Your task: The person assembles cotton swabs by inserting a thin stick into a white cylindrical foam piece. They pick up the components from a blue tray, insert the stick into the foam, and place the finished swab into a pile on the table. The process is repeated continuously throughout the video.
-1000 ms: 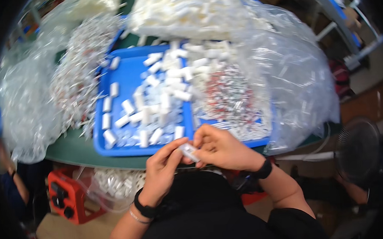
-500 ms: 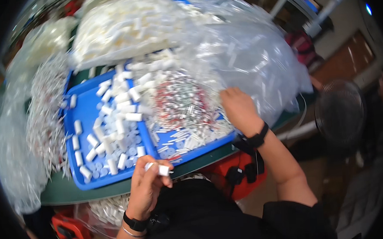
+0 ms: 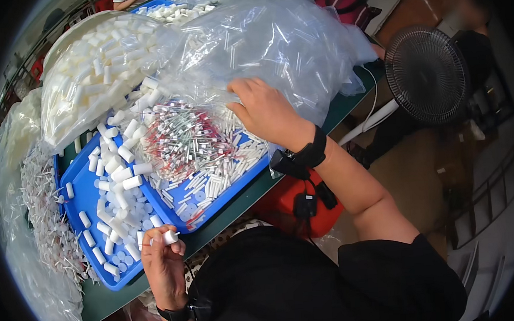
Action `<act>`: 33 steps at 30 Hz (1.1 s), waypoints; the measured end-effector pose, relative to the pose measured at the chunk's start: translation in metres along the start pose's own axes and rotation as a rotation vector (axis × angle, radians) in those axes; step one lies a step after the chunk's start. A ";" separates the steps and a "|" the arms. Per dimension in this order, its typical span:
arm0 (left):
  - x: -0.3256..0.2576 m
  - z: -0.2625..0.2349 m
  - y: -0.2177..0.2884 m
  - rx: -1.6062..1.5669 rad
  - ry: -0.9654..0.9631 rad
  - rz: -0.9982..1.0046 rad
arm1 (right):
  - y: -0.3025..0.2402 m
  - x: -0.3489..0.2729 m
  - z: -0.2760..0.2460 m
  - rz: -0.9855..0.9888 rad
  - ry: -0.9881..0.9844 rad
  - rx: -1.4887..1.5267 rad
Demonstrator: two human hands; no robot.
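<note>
Your left hand (image 3: 162,260) pinches a small white cylinder with a thin tip (image 3: 170,237) at the blue plastic tray's (image 3: 88,193) near edge: grip lightly, tip exposed. Your right hand (image 3: 232,96), thumb and fingers parted, nears the clear plastic bag (image 3: 273,36); avoid its folds.

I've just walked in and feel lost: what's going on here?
A person is working over blue trays. Their left hand holds a white cylinder near the front edge. Their right hand is by a clear plastic bag, beside a pile of thin parts; whether it holds anything is hidden. Loose white cylinders lie in the trays.
</note>
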State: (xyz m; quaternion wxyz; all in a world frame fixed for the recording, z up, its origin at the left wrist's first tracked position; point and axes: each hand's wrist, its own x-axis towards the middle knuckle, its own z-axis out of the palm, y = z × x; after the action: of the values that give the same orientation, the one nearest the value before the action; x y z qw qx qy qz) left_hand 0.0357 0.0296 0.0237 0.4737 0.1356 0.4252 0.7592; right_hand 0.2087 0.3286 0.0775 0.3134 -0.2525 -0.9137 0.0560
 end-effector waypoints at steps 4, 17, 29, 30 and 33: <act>0.001 0.009 -0.002 0.002 -0.028 0.024 | -0.038 -0.013 -0.016 -0.278 -0.054 0.325; -0.009 0.017 -0.015 0.109 0.054 0.091 | -0.120 -0.082 0.019 -0.236 -0.276 0.607; -0.031 0.006 -0.034 0.532 0.128 0.448 | -0.148 -0.108 0.036 -0.026 -0.223 0.863; -0.033 0.006 -0.037 0.529 0.118 0.455 | -0.149 -0.109 0.036 -0.038 -0.203 0.857; -0.041 0.008 -0.040 0.365 0.105 0.388 | -0.151 -0.115 0.037 -0.081 -0.167 0.840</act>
State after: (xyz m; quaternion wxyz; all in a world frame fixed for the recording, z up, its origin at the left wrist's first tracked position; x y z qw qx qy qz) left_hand 0.0852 0.0071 0.0057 0.2642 0.2584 0.5451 0.7525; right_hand 0.1999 0.1431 0.0243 0.3157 -0.0616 -0.8430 0.4312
